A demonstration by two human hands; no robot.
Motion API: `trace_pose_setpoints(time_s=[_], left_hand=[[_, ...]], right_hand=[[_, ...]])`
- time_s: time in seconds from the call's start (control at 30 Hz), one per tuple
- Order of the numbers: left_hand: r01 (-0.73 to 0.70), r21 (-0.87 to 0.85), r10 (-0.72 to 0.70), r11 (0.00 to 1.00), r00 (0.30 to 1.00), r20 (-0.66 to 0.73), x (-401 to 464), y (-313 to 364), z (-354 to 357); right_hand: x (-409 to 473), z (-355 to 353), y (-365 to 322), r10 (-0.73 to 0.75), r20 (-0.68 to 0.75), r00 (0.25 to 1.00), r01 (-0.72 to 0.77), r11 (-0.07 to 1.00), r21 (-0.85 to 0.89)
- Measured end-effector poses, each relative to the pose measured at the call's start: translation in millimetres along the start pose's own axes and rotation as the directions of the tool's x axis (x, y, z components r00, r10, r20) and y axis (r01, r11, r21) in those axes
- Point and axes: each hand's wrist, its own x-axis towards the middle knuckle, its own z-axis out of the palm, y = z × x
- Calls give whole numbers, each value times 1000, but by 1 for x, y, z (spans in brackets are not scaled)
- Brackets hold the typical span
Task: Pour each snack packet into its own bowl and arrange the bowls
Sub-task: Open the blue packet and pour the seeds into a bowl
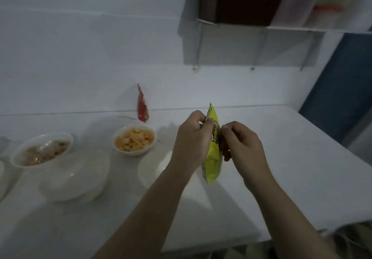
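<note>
A yellow-green snack packet (213,158) hangs upright above the white table, held by both hands at its top. My left hand (192,140) pinches the top edge from the left and my right hand (241,140) grips it from the right. Under my left forearm sits an empty white bowl (153,168), partly hidden. Further left is another empty white bowl (78,174). A white bowl of yellow-orange snack pieces (133,139) stands behind them. At the far left, a bowl with brownish snacks (41,150) rests on the table.
A red snack packet (142,105) leans against the white wall behind the bowls. The table's right edge (326,142) runs diagonally; beyond it is a blue surface. A wall shelf (261,29) hangs above. Another white dish edge (3,178) shows at far left.
</note>
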Motion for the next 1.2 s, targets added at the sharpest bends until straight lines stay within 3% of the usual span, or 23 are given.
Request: trace_pose_setpoints(time_s=[0.17, 0.27, 0.37, 0.53, 0.77, 0.87, 1.0, 1.2], left_hand=[[33, 3, -33, 999, 997, 64, -37, -19, 64], [99, 78, -111, 992, 980, 165, -57, -39, 95], [187, 44, -193, 981, 960, 204, -72, -49, 110], [382, -60, -327, 922, 854, 404, -72, -45, 109], [365, -14, -326, 931, 850, 414, -80, -34, 108], [326, 75, -329, 942, 859, 393, -79, -33, 105], [339, 63, -335, 939, 850, 406, -75, -34, 104], [228, 138, -264, 964, 882, 390, -75, -35, 102]], right_hand=[[-28, -56, 44, 140, 31, 990, -141, 988, 56], [-44, -76, 73, 214, 76, 974, -217, 976, 25], [-52, -90, 87, 256, 132, 958, -262, 965, 28], [-53, -106, 84, 269, 195, 943, -275, 962, 1], [-51, -112, 74, 326, 306, 895, -327, 944, -49], [-54, -111, 70, 303, 316, 899, -286, 953, -102], [-53, -110, 67, 270, 328, 905, -240, 962, -130], [-44, -116, 57, 282, 405, 870, -180, 946, -271]])
